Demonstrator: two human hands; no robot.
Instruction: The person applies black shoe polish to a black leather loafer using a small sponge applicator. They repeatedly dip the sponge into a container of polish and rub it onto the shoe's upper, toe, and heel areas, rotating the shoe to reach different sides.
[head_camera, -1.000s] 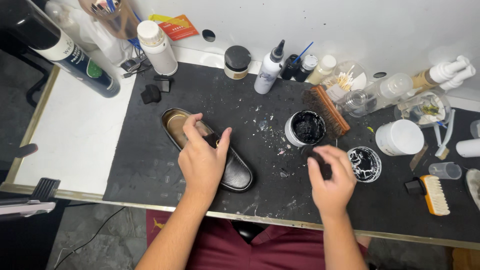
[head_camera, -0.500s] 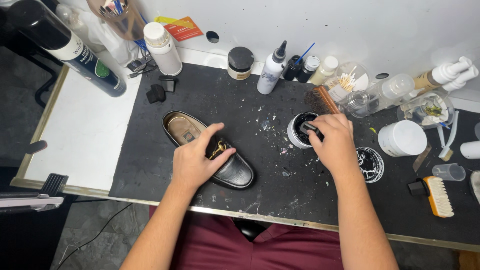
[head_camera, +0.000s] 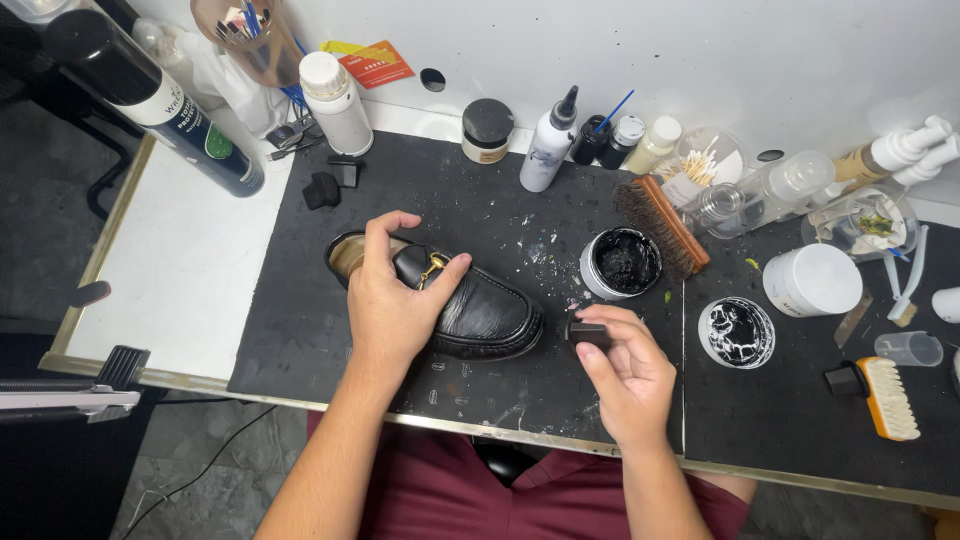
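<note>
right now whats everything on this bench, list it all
loafer: 1, black with gold buckle, mat centre, under left hand
open polish tin: 1, black paste, right of loafer
tin lid: 1, black inside, right of tin
wooden brush: 1, dark bristles, behind tin
small brush: 1, pale bristles, right edge
white tub: 1, right
squeeze bottle: 1, white, back
dark-lidded jar: 1, back
spray can: 1, dark, back left
left hand: fingers gripping loafer
right hand: fingers holding small black applicator
</note>
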